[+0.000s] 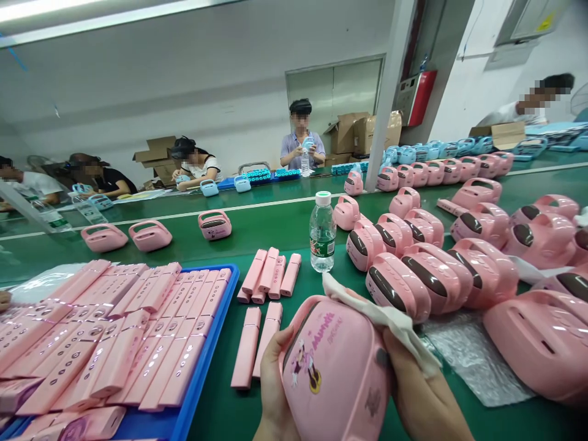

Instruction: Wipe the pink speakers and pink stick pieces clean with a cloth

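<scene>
Green conveyor bench (pixel 275 229) carries a blue tray (pixel 206 352) of pink bars at near left. A water bottle (pixel 323 236) stands mid-bench (upright, capped); pink cases (pixel 436 275) crowd the right.

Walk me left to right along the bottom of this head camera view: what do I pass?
Blue tray of pink bars, two loose pink bars, left hand, printed pink case, right hand, clear plastic sheet, large pink case

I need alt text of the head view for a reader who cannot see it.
The left hand and right hand hold a pink plastic handled case printed with a cartoon mouse, a white cloth under the right hand. On a green workbench stand more pink cases, a clear plastic water bottle and a blue tray of pink rectangular bars.
</scene>
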A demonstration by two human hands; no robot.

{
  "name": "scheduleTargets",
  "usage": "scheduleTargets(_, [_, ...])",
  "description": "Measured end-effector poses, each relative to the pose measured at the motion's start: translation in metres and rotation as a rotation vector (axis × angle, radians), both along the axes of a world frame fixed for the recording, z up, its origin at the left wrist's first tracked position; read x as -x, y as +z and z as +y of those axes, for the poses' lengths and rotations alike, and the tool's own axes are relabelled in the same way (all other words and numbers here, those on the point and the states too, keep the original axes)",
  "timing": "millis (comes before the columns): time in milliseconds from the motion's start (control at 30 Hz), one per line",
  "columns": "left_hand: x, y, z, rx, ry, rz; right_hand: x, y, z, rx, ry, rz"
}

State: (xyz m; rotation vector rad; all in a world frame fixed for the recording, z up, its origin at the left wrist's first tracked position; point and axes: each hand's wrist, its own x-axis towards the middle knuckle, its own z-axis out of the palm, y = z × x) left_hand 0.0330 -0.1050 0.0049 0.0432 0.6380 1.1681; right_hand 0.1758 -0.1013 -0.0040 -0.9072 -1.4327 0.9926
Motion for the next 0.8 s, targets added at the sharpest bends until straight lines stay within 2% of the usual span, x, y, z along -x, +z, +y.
scheduleTargets(133, [0.009, 0.014, 0.001, -0.106, 0.086, 0.017, -0.005, -0.007, -0.008, -0.060, -0.008, -0.165])
scheduleTargets(300, [0.022, 0.027, 0.003, -0.202, 0.112, 0.200, 0.001, 0.006, 0.005, -0.145, 0.086, -0.247])
scheduleTargets(400, [0.025, 0.037, 0.009, -0.293, 0.176, 0.333, 0.014, 0.010, 0.023, -0.357, 0.063, -0.348])
scheduleTargets(500, [0.030, 0.049, 0.021, -0.349, 0.322, 0.481, 0.033, 0.003, 0.037, -0.704, -0.045, -0.475])
scheduleTargets(567, [0.037, 0.058, 0.036, -0.375, 0.446, 0.644, 0.046, -0.005, 0.043, -0.972, -0.012, -0.555])
scheduleTargets(633, [0.045, 0.067, 0.058, -0.413, 0.565, 0.840, 0.057, -0.013, 0.047, -1.166, 0.093, -0.602])
scheduleTargets(700, [0.052, 0.075, 0.086, -0.435, 0.637, 1.009, 0.065, -0.024, 0.052, -1.190, 0.243, -0.620])
scheduleTargets(800, [0.060, 0.082, 0.141, -0.368, 0.606, 1.209, 0.068, -0.040, 0.060, -1.023, 0.419, -0.609])
